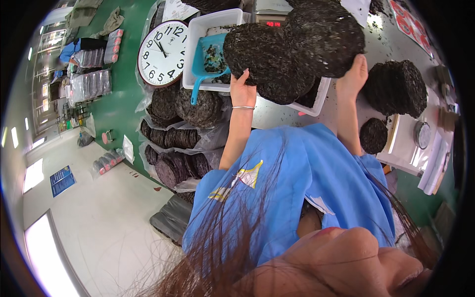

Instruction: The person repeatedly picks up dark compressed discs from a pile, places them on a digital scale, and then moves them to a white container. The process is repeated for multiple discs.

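Note:
Both my hands are at the near edges of overlapping round, dark dried seaweed discs. My left hand [243, 93], with a bangle at the wrist, grips the left disc [255, 49]; its thumb lies on top and the other fingers are mostly hidden underneath. On the other side, my right hand [352, 78] holds the rim of the larger right disc [324, 39], its fingers partly hidden. Another dark disc [286, 90] shows below and between them. Behind the discs stands a scale with a red lit display [273, 24]. A white tray [316, 104] is partly covered beneath them.
To the left, a white bin [195, 37] holds a blue scoop [199, 69] with dark flakes. Beside it are a round clock [163, 53] and bagged disc stacks [185, 166]. On the right stand a tall disc stack [396, 89] and a smaller one [373, 135].

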Demonstrator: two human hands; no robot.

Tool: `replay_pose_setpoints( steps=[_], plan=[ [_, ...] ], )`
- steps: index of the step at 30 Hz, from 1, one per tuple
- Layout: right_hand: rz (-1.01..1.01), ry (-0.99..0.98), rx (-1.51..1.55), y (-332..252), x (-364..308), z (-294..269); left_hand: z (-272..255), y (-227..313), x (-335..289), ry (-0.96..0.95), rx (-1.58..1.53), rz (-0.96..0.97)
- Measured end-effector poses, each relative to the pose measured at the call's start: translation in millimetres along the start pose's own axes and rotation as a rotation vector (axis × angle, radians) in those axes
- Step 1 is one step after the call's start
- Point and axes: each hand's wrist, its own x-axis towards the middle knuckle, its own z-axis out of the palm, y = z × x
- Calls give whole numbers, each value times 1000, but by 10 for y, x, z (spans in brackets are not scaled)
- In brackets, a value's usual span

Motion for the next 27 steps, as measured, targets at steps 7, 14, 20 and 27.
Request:
replay_pose_setpoints(
  steps=[7,14,20,27],
  plan=[
    [-142,-164,-847,586,-29,-37,439,56,-99,-125,-280,-333],
    [-421,-394,-877,738,501,131,384,52,129,-67,88,-32],
    [-890,-552,-1806,949,1476,-180,687,32,719,-81,-79,-111],
    [-980,-356,-1585,289,1126,-810,1310,-229,1387,107,72,-160]
  ],
)
